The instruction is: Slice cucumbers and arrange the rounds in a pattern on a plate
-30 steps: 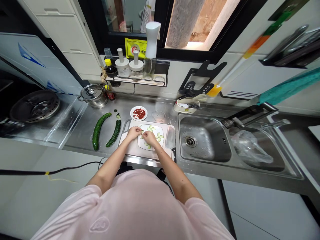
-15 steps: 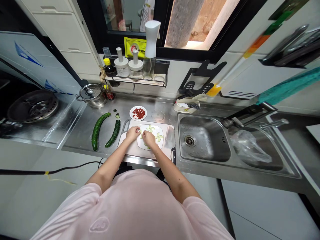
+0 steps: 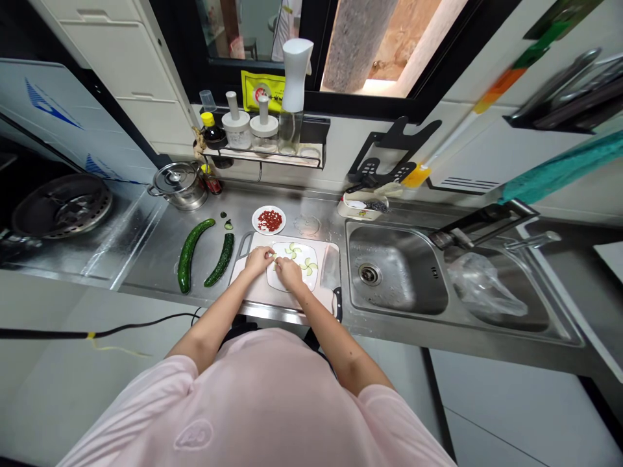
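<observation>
A person in a pale pink T-shirt (image 3: 253,408) stands at a steel counter (image 3: 146,259) with two bare hands over a square white plate (image 3: 277,282). The plate sits on a white cutting board (image 3: 250,295), and the hands are at its 9 o'clock side. The left hand (image 3: 257,261) and the right hand (image 3: 289,272) nearly meet, their fingers pressed together and pinching one pale cucumber slice (image 3: 275,257) between them, though the grip is small and hard to read. That slice is just above the plate's surface, at about 10 o'clock on it. Three more slices (image 3: 292,248) fan out in a pinwheel from 12 to 3 o'clock on the plate, and the hands may hide others.

At 9 o'clock from the board lie two dark green cucumbers (image 3: 191,253), side by side and well apart from the hands. One small cut piece (image 3: 228,225) lies beyond them. At 12 o'clock sits one small round plate (image 3: 268,220) of red shreds. At 3 o'clock, one cleaver (image 3: 329,272) lies along the board's edge, with the steel sink (image 3: 396,269) beyond it. At 10 o'clock stands one steel pot (image 3: 175,185), and the shelf (image 3: 263,159) behind holds four bottles and jars
</observation>
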Available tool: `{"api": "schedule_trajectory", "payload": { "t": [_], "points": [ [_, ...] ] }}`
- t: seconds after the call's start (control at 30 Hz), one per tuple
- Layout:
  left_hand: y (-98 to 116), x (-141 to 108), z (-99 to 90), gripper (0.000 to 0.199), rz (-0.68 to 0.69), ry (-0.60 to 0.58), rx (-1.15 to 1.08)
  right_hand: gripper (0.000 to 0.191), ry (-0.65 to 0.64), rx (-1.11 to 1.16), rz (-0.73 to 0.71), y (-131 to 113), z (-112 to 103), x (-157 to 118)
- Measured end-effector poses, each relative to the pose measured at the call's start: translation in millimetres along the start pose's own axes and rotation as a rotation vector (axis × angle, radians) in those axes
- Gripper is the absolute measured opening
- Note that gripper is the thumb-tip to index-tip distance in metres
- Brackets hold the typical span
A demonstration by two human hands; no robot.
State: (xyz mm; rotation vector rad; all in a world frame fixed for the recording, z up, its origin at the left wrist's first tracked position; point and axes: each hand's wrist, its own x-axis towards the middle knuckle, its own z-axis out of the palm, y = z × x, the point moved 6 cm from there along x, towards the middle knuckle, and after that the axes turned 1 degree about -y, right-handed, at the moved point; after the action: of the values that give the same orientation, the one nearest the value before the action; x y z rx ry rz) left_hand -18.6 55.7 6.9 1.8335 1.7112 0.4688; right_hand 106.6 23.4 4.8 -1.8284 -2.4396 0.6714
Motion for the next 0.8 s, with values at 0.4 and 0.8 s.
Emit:
{"api": "schedule_trajectory", "payload": {
  "t": [0.4, 0.8],
  "points": [
    [-3.3, 0.8, 2.5, 0.023, 0.032, 0.022, 0.052, 0.03, -0.01, -0.067, 0.001, -2.4, 5.1, -2.7],
    [-1.5, -0.9, 2.4, 0.023, 0.053, 0.034, 0.073, 0.029, 0.022, -0.065, -0.004, -1.8, 8.3, -1.2]
  ]
}}
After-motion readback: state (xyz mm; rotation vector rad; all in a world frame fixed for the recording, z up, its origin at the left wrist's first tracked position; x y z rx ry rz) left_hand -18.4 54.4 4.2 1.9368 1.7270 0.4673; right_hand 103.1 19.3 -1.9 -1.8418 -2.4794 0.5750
